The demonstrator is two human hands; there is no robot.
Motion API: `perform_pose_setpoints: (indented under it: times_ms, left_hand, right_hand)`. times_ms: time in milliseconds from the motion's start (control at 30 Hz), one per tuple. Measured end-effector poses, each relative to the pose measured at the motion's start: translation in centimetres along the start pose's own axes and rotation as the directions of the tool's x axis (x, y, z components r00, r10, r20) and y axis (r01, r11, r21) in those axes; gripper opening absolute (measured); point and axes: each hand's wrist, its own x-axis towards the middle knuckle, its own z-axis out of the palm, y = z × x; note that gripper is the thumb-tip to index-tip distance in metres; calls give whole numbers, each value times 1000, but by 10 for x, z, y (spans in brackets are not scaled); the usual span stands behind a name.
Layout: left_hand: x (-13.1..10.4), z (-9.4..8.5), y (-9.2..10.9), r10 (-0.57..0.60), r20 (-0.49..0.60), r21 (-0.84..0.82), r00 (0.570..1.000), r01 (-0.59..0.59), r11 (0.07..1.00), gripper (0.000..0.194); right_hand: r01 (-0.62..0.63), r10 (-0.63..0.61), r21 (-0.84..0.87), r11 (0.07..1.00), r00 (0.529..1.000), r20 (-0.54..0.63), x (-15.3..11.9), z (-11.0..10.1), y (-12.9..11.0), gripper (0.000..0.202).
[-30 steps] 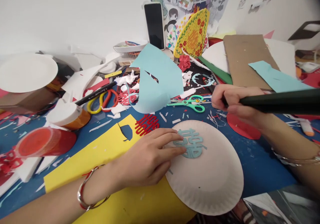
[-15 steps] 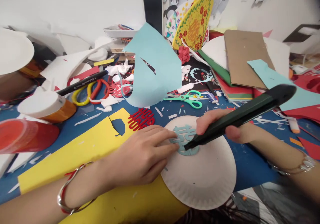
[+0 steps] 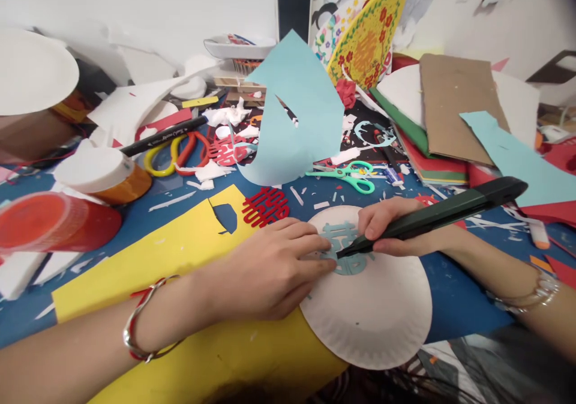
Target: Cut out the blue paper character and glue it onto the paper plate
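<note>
In my right hand (image 3: pixel 382 215) is a black utility knife (image 3: pixel 445 215), tilted with its handle up to the right. Its tip rests at a light blue paper cutout (image 3: pixel 337 231) in the form of a lattice-like character. This cutout lies on a white paper plate (image 3: pixel 378 314) with a fluted rim. My left hand (image 3: pixel 274 272) stretches its fingers onto the cutout's left edge, close beside the knife tip, and covers part of it. Yellow paper (image 3: pixel 148 260) with a cut hole lies under my left forearm, and a red cutout (image 3: pixel 266 207) of similar shape sits just behind that hand.
Green-handled scissors (image 3: pixel 355 176) lie behind the plate, near a standing curled light blue sheet (image 3: pixel 310 122). Jars (image 3: pixel 58 218) and a black marker (image 3: pixel 166 135) are at left. Cardboard (image 3: pixel 459 104) leans on coloured sheets at right. Paper scraps litter the blue tabletop (image 3: pixel 454 302).
The view has shifted, so most things appear farther right. The knife has tipped to a flatter angle, its tip still on the cutout. My left fingers stay on the cutout's edge.
</note>
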Motion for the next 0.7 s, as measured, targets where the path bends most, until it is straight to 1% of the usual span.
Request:
perform_pose_setpoints:
  times_ms: [233,333,433,500,567,700]
  left_hand:
    - [1,2,-2,11,5,23,1000,-11,1000,28]
    - [1,2,-2,9,8,29,1000,-9,1000,30]
    - [0,1,-2,7,12,27,1000,-7,1000,30]
    - [0,1,-2,5,15,26,1000,-5,1000,30]
    - [0,1,-2,4,16,24,1000,-4,1000,29]
    - [0,2,-3,1,20,21,1000,-1,1000,29]
  right_hand:
    - [-3,3,-18,1000,1000,7,3,1,-4,10]
    - [86,-85,-25,996,996,21,4,2,-6,4]
    - [182,-180,-52,982,983,36,5,3,-8,10]
    - [207,-204,-74,976,978,38,5,3,-9,15]
    - [191,-189,-77,979,982,33,4,3,-10,15]
    - [125,-124,-51,991,992,24,2,4,-7,6]
